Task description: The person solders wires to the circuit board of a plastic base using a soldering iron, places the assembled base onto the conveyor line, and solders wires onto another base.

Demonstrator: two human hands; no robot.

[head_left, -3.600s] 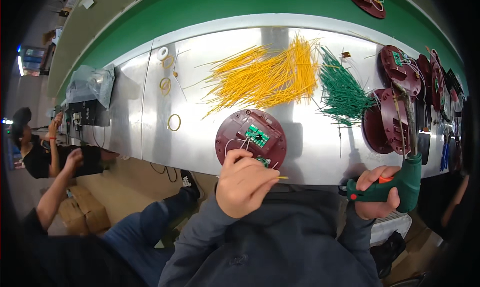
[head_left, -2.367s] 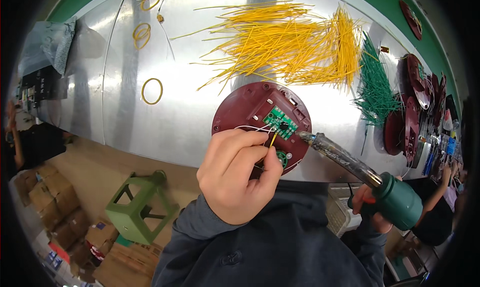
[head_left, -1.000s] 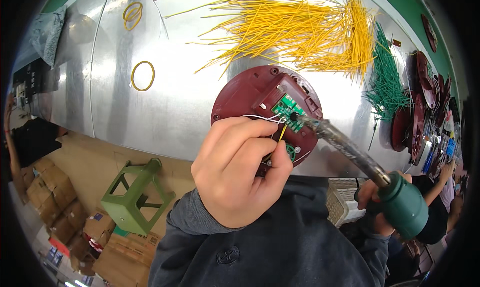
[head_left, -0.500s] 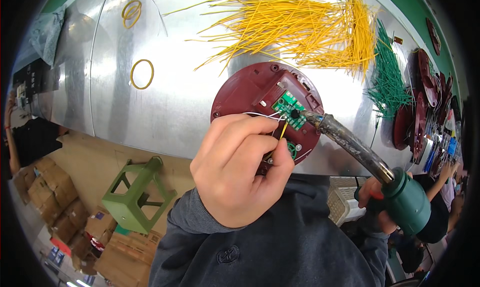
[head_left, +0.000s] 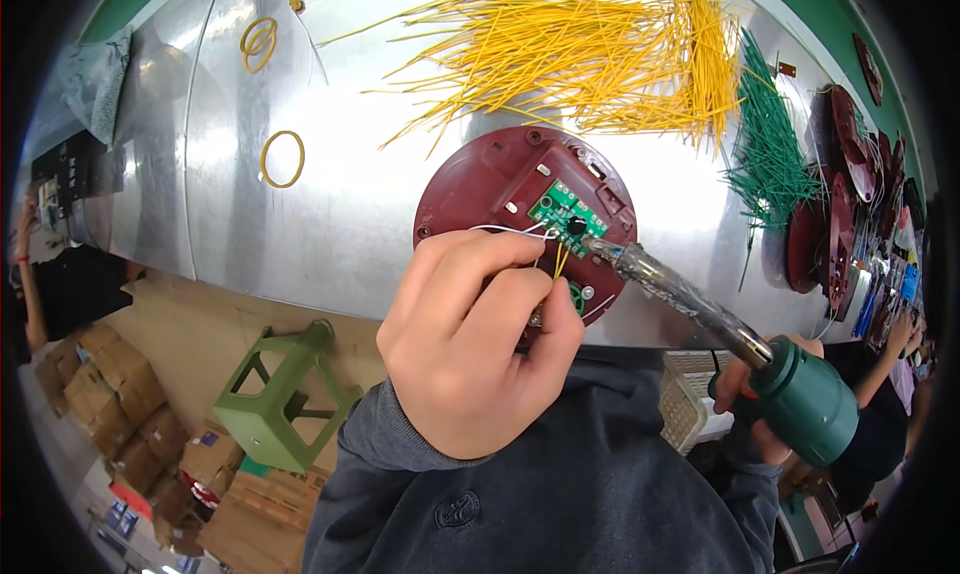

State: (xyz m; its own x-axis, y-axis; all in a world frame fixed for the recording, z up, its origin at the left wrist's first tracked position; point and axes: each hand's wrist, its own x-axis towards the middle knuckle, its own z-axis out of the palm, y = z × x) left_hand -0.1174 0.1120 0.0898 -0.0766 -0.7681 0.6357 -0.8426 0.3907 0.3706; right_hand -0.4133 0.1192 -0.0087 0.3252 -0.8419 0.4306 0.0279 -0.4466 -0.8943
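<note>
A round maroon plastic housing point(head_left: 462, 186) lies on the metal table in front of me, with a small green circuit board point(head_left: 563, 196) fixed in it. My left hand point(head_left: 470, 349) is closed over the housing's near side, thumb and fingers pinching thin yellow wire point(head_left: 560, 264) at the board's lower edge. White wire point(head_left: 507, 228) runs from the board under the fingers. My right hand point(head_left: 737, 389) grips a soldering iron by its dark green handle point(head_left: 808, 402). The iron's tip reaches the board's right near edge; whether it touches is unclear.
Bundles of yellow wires point(head_left: 590, 59) and green wires point(head_left: 770, 154) lie beyond the housing. More maroon housings point(head_left: 808, 244) stand at the right. Yellow rings point(head_left: 283, 160) lie on the left. A green stool point(head_left: 265, 424), cardboard boxes point(head_left: 120, 374) and a plastic basket point(head_left: 685, 399) are below table level.
The iron's tip has shifted nearer to me along the board's right side. My left hand keeps its pinch by the board. The whole view has moved slightly.
</note>
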